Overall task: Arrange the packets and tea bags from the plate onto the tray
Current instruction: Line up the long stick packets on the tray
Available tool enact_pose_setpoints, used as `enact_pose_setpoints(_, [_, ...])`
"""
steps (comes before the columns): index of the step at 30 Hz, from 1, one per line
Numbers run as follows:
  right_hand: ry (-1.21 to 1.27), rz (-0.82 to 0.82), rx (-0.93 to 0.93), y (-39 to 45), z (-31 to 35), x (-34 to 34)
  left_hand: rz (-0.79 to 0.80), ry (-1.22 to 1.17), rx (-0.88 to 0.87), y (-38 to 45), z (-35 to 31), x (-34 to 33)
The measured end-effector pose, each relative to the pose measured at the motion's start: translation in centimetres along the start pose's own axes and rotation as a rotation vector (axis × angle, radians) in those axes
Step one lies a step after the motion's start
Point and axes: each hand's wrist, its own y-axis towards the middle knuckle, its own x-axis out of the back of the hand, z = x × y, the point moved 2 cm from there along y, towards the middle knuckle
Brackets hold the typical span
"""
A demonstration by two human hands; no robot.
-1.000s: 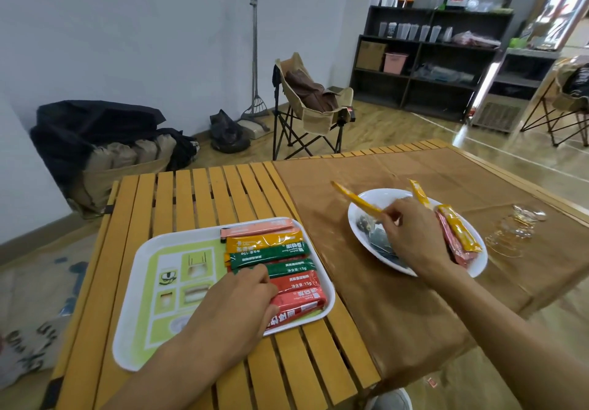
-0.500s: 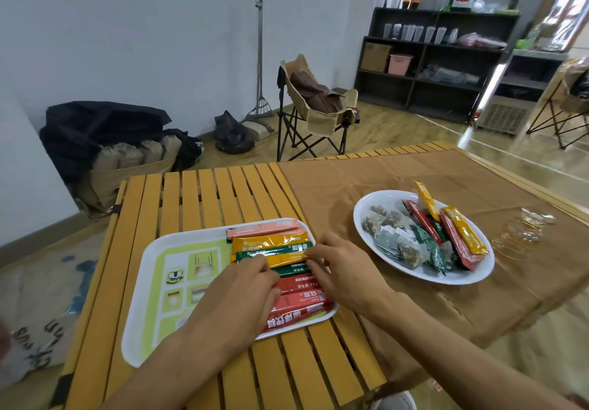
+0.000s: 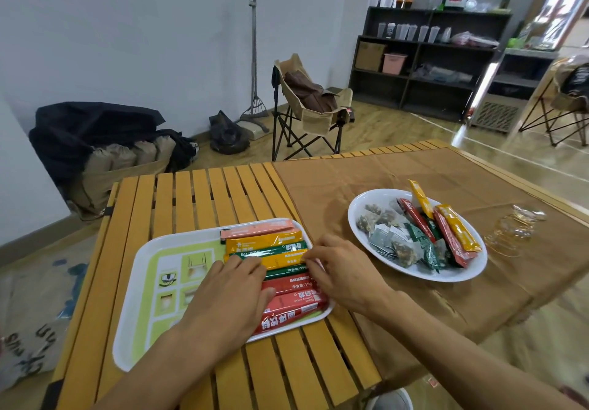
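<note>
Tray point(image 3: 145, 285): on the slatted table point(image 3: 204, 192), with a row of stick packets point(image 3: 287, 285) on its right half.
Left hand point(image 3: 229, 295): fingers flat, pressing the row's left ends.
Right hand point(image 3: 342, 271): fingertips pinch the yellow packet point(image 3: 283, 260) at its right end.
Plate point(image 3: 446, 275): right of the tray, holding tea bags point(image 3: 387, 234) and more packets.

Glossy foil-like stick packets point(image 3: 271, 261), smooth white plastic-looking tray point(image 3: 134, 342), slatted wooden table point(image 3: 204, 196), creased brown cloth point(image 3: 376, 173) (slight sheen), glossy white plate point(image 3: 446, 274)
</note>
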Motion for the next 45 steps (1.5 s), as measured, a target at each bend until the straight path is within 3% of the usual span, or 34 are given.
enact_pose_setpoints(3, [0.007, -0.140, -0.194, 0.5, -2.2, 2.2, -0.006, -0.001, 0.004, 0.0, -0.1, 0.0])
enact_pose_setpoints(9, [-0.218, -0.362, -0.714, -0.8, -9.8, 7.8, 0.028, 0.062, -0.018, 0.1, -0.4, -0.4])
enact_pose_setpoints(14, [-0.244, -0.340, -1.052, -3.3, -13.9, 9.2, 0.042, 0.073, -0.005, 0.1, -0.7, -0.2])
enact_pose_setpoints(19, [-0.202, -0.248, -1.185, -4.7, -15.1, 9.1, 0.069, 0.094, 0.015, 0.1, -0.9, -0.4])
enact_pose_setpoints(21, [-0.188, -0.282, -1.210, -4.9, -15.3, 9.3, 0.079, 0.098, 0.018, 0.0, -0.9, -0.5])
enact_pose_setpoints(26, [-0.240, -0.431, -1.110, -4.1, -14.1, 10.5, 0.084, 0.111, 0.010, 0.1, -0.8, -0.5])
enact_pose_setpoints(31, [-0.223, -0.551, -0.804, -2.0, -10.0, 11.3, 0.096, 0.110, 0.006, 0.2, -0.9, -0.5])
enact_pose_setpoints(35, [-0.024, -0.375, -0.401, 1.0, -3.6, 8.1, 0.093, 0.108, -0.001, 0.3, -0.9, -0.3])
enact_pose_setpoints(39, [-0.048, -0.215, -0.123, 3.4, 1.2, 3.3, 0.086, 0.113, -0.009, 0.4, -1.0, -0.1])
enact_pose_setpoints(45, [-0.217, -0.172, 0.058, 5.8, 3.0, -0.3, 0.064, 0.081, -0.011, 0.5, -0.9, 0.2])
